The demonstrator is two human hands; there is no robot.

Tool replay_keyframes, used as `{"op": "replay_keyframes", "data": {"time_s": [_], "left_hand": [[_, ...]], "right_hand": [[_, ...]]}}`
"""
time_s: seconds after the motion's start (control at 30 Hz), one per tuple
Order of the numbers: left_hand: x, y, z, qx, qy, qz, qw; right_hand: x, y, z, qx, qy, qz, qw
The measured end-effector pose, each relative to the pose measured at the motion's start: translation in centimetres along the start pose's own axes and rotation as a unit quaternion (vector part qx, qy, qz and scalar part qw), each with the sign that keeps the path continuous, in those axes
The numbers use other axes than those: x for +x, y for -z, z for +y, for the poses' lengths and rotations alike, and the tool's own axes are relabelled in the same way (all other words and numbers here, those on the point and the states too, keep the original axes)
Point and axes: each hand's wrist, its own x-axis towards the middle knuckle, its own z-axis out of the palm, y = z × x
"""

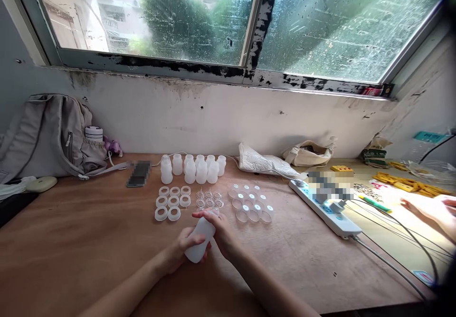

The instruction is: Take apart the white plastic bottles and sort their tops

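A translucent white baby bottle (200, 241) is tilted above the near middle of the table. My left hand (187, 250) is wrapped round its lower body. At its upper end, my right hand (218, 226) closes over the neck; the fingers hide what lies there. Just beyond my hands are clear silicone nipples (210, 195) in rows. White collar rings (174, 201) lie to their left. On the right stand several clear caps (253, 215). Several more bottles (201, 170) are grouped behind, and one at the left end (166, 169) has a top fitted.
A white power strip (327, 210) with plugs and cables crosses the right side. A co-worker's hand (429, 215) is at the far right, near yellow pieces (409, 184) and a green pen (375, 204). A backpack (53, 136) sits back left; a white pouch (265, 160) lies by the wall.
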Motion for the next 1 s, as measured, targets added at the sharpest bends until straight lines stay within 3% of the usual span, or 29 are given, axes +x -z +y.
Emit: {"op": "replay_keyframes", "data": {"time_s": [0.1, 0.23, 0.3, 0.4, 0.5, 0.63, 0.87, 1.0], "left_hand": [[-0.2, 0.1, 0.3, 0.045, -0.023, 0.012, 0.999], [-0.8, 0.5, 0.1, -0.040, 0.079, -0.146, 0.985], [-1.1, 0.5, 0.0, -0.053, 0.099, -0.175, 0.978], [-1.1, 0.1, 0.3, -0.001, 0.067, -0.105, 0.992], [-0.7, -0.2, 0.8, 0.140, 0.006, -0.011, 0.990], [0.0, 0.0, 0.7, 0.307, -0.063, 0.077, 0.947], [0.3, 0.5, -0.2, 0.410, -0.113, 0.202, 0.882], [0.3, 0.8, 0.0, 0.478, -0.137, 0.244, 0.833]], "right_hand": [[0.0, -0.3, -0.5, 0.014, -0.012, -0.010, 1.000], [-0.3, -0.7, -1.7, 0.061, -0.026, -0.151, 0.986], [-0.4, -1.3, -2.1, 0.066, -0.017, -0.176, 0.982], [-0.1, -2.1, -2.0, 0.058, 0.013, -0.115, 0.992], [0.4, -2.6, -1.7, 0.029, 0.020, -0.054, 0.998], [0.9, -2.9, -1.5, -0.007, 0.038, -0.007, 0.999], [1.0, -3.7, -0.9, -0.062, 0.085, 0.045, 0.993], [1.2, -2.6, -0.7, -0.166, 0.120, 0.010, 0.979]]}}
